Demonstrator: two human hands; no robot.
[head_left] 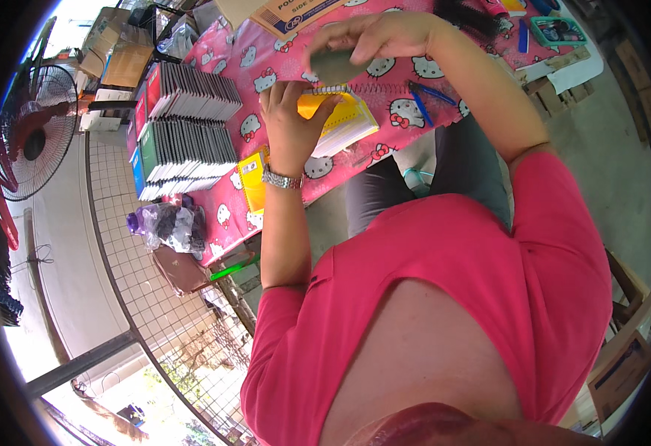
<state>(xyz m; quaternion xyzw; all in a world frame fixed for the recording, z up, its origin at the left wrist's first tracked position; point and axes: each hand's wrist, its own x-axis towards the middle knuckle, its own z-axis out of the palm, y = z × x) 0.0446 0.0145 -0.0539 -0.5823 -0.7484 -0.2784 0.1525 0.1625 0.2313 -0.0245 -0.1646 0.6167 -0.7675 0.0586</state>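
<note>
My left hand (pixel 292 123), with a metal watch at the wrist, is closed on the coil-bound edge of a yellow notebook (pixel 351 117), its thumb across the cover. White page edges of the notebook face me. From that edge a loose wire coil (pixel 377 88) stretches right, toward blue-handled pliers (pixel 431 101) on the tabletop. Just above the coil, my right hand (pixel 385 37) is curled with fingers and thumb around a dark grey-green rounded piece (pixel 333 68); its exact kind is unclear. Another yellow notebook (pixel 251 182) lies left of my left forearm.
Tall rows of coil-bound notebooks (pixel 188 149) stand at the left on the pink patterned tablecloth (pixel 225 215). A cardboard box (pixel 292 16) sits at the far edge. A green case (pixel 558 31) lies far right. A fan (pixel 35 134) and a plastic bag (pixel 176 227) are left.
</note>
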